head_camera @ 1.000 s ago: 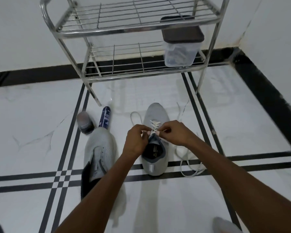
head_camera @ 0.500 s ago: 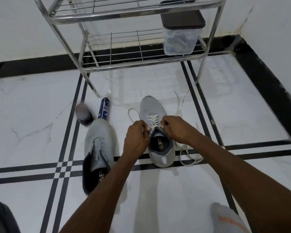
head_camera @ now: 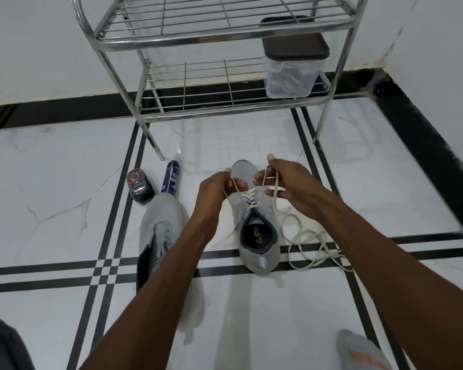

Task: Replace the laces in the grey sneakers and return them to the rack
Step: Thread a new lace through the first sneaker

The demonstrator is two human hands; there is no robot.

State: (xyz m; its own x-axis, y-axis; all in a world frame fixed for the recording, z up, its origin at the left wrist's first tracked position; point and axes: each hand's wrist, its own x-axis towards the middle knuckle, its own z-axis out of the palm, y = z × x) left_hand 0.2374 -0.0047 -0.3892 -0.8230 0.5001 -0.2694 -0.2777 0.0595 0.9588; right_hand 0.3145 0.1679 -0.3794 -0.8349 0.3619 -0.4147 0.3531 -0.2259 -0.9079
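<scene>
Head view: left hand [head_camera: 214, 188] pinching one end of white lace [head_camera: 247, 194], raised above toe of grey sneaker [head_camera: 254, 217]; right hand [head_camera: 284, 182] pinching other end, fingers curled round it. Sneaker upright on tiled floor [head_camera: 51, 198], toe toward rack [head_camera: 225, 110], lace partly threaded, loose length coiled on floor just right of heel. Second sneaker [head_camera: 161, 222] lying left, unlaced. Spray can [head_camera: 171, 180] and polish jar [head_camera: 138, 185] beside its toe. Plastic box [head_camera: 292, 68] on lower rack shelf
</scene>
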